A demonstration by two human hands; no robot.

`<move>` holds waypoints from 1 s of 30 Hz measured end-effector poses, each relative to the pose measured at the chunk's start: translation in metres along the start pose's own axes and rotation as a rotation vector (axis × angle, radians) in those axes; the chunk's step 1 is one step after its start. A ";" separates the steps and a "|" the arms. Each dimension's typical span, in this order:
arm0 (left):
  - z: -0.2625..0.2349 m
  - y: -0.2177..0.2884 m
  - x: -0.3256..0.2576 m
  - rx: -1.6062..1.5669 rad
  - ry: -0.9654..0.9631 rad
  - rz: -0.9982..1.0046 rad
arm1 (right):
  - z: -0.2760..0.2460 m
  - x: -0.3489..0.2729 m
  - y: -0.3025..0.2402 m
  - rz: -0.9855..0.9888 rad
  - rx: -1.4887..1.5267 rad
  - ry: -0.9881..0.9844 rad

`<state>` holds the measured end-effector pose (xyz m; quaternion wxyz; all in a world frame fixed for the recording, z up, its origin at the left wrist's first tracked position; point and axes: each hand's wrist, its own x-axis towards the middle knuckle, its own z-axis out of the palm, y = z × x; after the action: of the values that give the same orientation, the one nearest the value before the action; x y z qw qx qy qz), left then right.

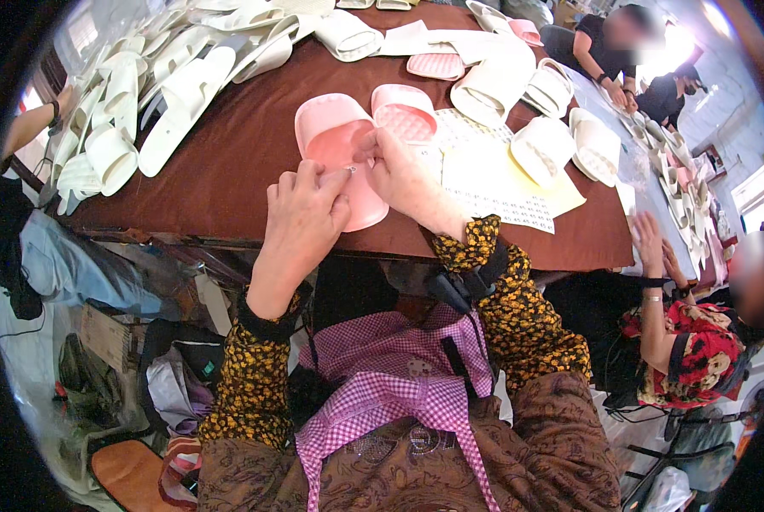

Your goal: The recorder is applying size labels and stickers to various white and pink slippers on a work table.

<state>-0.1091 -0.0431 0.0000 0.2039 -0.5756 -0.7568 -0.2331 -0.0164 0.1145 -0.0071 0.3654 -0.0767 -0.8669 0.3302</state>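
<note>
A pink slide slipper (366,210) lies on the brown-covered table in front of me, its toe strap at the far end. My left hand (301,213) is over its left side, fingers curled, with the fingertips at the insole. A tiny pale, shiny bit shows by those fingertips, too small to name. My right hand (407,175) comes in from the right, thumb and fingers pinched together above the insole; what they hold, if anything, is hidden. Just beyond stands another pink slipper (404,113). Beside my right wrist lie white sheets printed with rows of small labels (501,203).
White slippers (190,90) are heaped along the table's left and far side. More white slippers (542,149) sit on the right, by a yellow sheet (568,201). A person in a red patterned top (697,350) works at right; others stand farther back. An arm (32,128) reaches in at left.
</note>
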 end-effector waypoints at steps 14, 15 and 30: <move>0.005 0.000 -0.001 -0.014 0.012 -0.005 | -0.009 -0.008 -0.012 -0.059 -0.223 -0.089; 0.005 0.000 -0.001 -0.014 0.002 -0.014 | -0.007 -0.010 -0.007 -0.068 -0.262 -0.085; 0.000 0.005 0.000 -0.048 -0.041 -0.077 | -0.009 -0.012 -0.006 -0.177 -0.101 -0.008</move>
<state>-0.1038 -0.0417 0.0003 0.1651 -0.5554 -0.7767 -0.2471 -0.0010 0.1105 -0.0055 0.3852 -0.0165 -0.8874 0.2527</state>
